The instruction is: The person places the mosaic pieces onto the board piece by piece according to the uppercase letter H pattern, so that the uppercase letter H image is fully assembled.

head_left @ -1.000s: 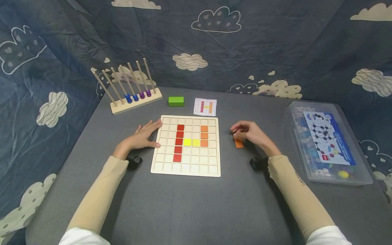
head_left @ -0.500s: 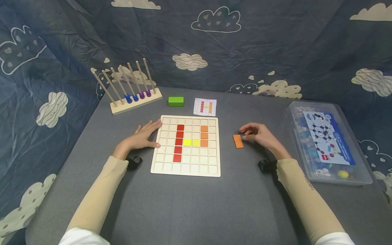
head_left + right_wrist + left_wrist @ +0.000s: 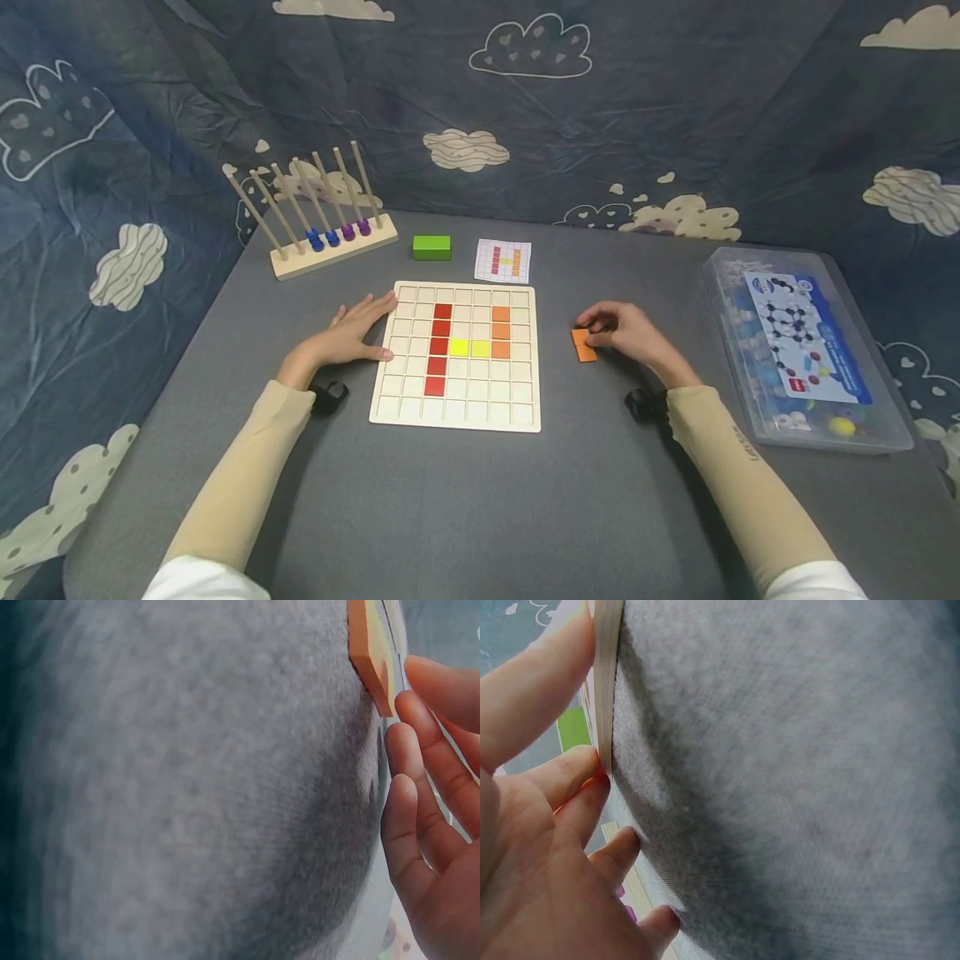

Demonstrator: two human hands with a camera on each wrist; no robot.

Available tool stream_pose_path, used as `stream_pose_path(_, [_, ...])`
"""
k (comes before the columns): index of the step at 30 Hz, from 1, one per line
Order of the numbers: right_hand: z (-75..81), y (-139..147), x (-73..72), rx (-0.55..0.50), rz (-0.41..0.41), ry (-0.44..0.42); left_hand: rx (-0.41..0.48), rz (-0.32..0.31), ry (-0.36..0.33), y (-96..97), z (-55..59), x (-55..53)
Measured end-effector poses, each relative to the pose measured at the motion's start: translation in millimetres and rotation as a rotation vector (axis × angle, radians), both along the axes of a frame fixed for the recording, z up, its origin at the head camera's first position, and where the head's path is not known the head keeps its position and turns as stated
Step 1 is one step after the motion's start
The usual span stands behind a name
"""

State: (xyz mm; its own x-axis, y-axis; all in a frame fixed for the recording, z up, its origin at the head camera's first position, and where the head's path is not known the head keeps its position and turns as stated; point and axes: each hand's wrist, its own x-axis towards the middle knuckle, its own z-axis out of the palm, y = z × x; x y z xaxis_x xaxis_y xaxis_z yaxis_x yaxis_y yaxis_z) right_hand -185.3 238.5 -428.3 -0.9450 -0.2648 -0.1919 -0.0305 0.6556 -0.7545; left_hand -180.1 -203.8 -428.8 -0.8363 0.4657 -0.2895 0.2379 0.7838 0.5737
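Note:
My left hand (image 3: 343, 340) rests spread at the left edge of the pale wooden grid board (image 3: 405, 412), its thumb and fingertips touching the rim. In the left wrist view, the fingers (image 3: 619, 855) run from the board's side down to the cloth. Red tiles (image 3: 437, 348), yellow tiles (image 3: 469, 348) and orange tiles (image 3: 500, 333) sit in the grid. To the right of the board lie two loose orange tiles (image 3: 586, 353), end to end. Over the farther one my right hand (image 3: 622, 329) hovers with loosely bent fingers; the right wrist view has the fingertips just beside an orange tile (image 3: 367, 652).
Behind the board are a printed pattern card (image 3: 502, 262) and a green block (image 3: 432, 248). A wooden peg stand with blue and purple beads (image 3: 333, 250) occupies the back left. At the right is a clear plastic box (image 3: 810, 350) holding small parts.
My right hand first drew back to the right from the loose orange tiles, uncovering both, then came back left over the farther one. The left hand and the board have stayed put.

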Motion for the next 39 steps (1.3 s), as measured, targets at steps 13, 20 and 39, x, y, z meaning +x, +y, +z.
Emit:
stream_pose_path(13, [-0.5,-2.6,-1.7,0.002,0.023,0.049,-0.007,-0.001,0.004,0.9,0.2,-1.7])
stream_pose_path(20, [5.5,-5.4,-1.3,-0.071,0.004,-0.031,-0.001,-0.002,0.011,0.2,-1.0,-1.4])
stream_pose_path(39, [8.7,-88.3,17.2,-0.173,0.303,-0.038,0.013,-0.003,0.014,-1.1,-2.9,-0.5])
